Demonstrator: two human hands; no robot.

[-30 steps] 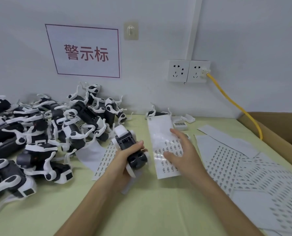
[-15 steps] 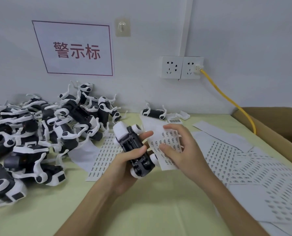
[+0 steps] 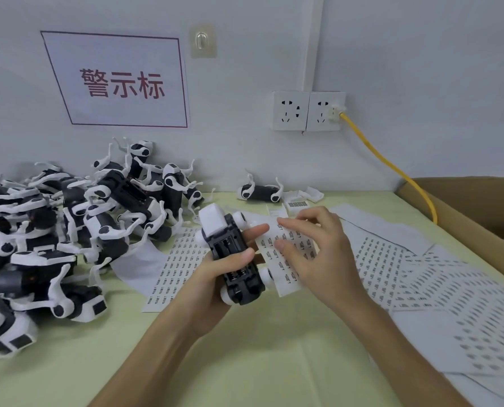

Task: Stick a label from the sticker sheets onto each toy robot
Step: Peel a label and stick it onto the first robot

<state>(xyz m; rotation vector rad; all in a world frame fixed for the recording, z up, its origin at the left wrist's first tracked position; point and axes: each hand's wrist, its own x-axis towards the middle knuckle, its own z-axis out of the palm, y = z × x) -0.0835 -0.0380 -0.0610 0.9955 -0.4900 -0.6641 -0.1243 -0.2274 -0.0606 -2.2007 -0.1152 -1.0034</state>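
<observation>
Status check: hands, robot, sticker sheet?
Left hand grips toy robot, underside up. Right hand pinches sticker sheet beside it. Nothing in the way.

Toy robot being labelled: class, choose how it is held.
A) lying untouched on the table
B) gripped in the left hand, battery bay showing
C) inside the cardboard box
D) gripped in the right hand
B: the left hand grips the toy robot, battery bay showing, while the right hand holds the sticker sheet.
</observation>
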